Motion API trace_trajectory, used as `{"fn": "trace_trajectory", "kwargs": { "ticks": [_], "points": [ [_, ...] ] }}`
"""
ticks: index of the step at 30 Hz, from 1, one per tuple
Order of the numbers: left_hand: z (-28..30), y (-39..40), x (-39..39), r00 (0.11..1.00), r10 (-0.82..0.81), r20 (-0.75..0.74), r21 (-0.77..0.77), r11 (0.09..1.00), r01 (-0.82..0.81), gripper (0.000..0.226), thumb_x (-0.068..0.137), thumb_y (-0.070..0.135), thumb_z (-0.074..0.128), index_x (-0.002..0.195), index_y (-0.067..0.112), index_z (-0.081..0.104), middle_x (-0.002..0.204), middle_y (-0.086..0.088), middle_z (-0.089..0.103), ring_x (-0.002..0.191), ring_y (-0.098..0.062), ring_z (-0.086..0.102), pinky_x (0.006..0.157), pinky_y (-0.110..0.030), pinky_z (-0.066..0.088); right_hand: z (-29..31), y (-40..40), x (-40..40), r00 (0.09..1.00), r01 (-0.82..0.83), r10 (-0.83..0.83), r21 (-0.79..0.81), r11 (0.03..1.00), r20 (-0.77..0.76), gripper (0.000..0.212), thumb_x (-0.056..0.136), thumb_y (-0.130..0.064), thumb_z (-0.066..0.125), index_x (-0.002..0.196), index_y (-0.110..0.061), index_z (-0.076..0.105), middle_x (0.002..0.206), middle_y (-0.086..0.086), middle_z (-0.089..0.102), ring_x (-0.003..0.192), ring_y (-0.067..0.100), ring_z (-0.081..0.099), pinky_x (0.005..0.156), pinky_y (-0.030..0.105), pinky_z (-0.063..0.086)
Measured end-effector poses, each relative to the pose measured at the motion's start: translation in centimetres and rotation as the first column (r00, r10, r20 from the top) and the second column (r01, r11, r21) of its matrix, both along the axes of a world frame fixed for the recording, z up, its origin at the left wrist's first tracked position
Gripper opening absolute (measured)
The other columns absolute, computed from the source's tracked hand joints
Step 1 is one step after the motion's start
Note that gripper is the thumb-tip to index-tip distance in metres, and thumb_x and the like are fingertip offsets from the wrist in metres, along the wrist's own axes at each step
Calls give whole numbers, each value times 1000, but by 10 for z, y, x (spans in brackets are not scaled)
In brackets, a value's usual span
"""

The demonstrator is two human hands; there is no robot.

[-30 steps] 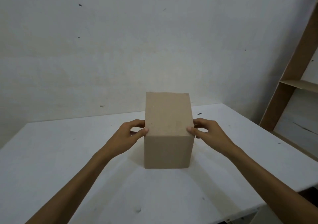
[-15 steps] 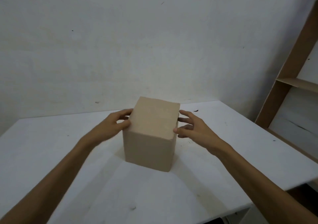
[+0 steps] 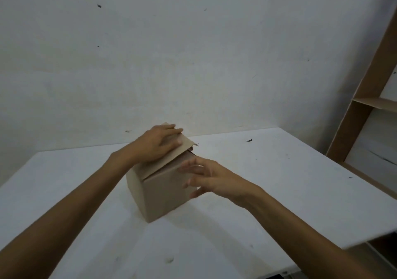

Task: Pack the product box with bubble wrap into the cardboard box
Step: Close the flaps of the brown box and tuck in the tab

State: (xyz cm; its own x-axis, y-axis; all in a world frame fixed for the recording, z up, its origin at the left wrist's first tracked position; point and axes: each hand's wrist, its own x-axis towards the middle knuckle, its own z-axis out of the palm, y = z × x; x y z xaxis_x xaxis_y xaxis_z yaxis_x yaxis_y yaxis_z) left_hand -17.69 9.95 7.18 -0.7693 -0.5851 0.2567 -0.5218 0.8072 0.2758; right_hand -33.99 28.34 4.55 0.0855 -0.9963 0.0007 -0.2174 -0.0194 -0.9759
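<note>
White table (image 3: 279, 193) fills most of the view, scuffed w/ dark specks; plain white wall behind it. Brown wooden shelf frame (image 3: 365, 107) at far right edge, leaning up along the wall, one shelf board visible.

Cardboard box (image 3: 159, 195) sits on the table approx centre, turned so one vertical corner faces near. Top flap (image 3: 171, 156) is lifted, tilted up toward the far side, small dark gap under its right edge. Can't see inside, so no view of product box or bubble wrap.

Left hand (image 3: 156, 144) lies flat on top of the flap, palm down, fingers extended and together, reaching to the flap's far edge; pressing/resting on it, not curled around anything.

Right hand (image 3: 212, 180) is at the box's right side near the top edge, fingers spread and loose, nothing grasped. Fingertips (image 3: 184, 168) look to be at or just touching the right face; contact not certain, slight blur.
</note>
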Motion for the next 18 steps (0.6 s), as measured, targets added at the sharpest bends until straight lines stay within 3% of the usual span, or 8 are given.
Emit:
{"fn": "trace_trajectory", "kwargs": {
  "ticks": [3,6,9,12,18],
  "points": [
    [3,1,-18,993,-71,96,-61,995,77,40,96,51,44,134,42,53,153,11,41,144,-15,29,117,-40,26,-5,-10,-13,965,258,-255,-43,965,57,13,95,-10,60,103,-6,70,104,10,74,82,15,66,78,38,60],
    [6,2,-26,984,-77,158,-46,995,85,28,92,40,43,115,42,61,126,12,61,122,-13,49,104,-39,40,-14,-24,-26,879,431,-424,17,902,216,14,97,-15,60,105,-10,70,106,7,75,83,17,65,71,28,58],
    [0,7,-22,983,-121,135,9,993,121,25,93,31,44,110,39,61,113,16,63,108,-8,49,98,-37,41,-24,-43,-25,873,451,-448,31,892,193,22,100,-20,57,120,-14,64,118,3,68,97,13,66,76,26,59],
    [-6,15,-15,988,-127,85,6,992,127,24,91,34,39,104,34,59,104,14,57,102,-8,48,92,-35,42,-30,-62,-12,903,401,-399,19,916,158,35,102,-30,52,134,-18,56,128,0,62,109,12,63,78,26,58],
    [-10,23,-1,986,-165,15,-56,985,165,18,91,29,37,92,27,55,94,11,54,97,-8,48,84,-33,43,-41,-76,16,930,342,-329,-50,939,166,41,103,-43,46,138,-22,55,129,-2,63,113,12,62,87,29,57]
  ]
}}
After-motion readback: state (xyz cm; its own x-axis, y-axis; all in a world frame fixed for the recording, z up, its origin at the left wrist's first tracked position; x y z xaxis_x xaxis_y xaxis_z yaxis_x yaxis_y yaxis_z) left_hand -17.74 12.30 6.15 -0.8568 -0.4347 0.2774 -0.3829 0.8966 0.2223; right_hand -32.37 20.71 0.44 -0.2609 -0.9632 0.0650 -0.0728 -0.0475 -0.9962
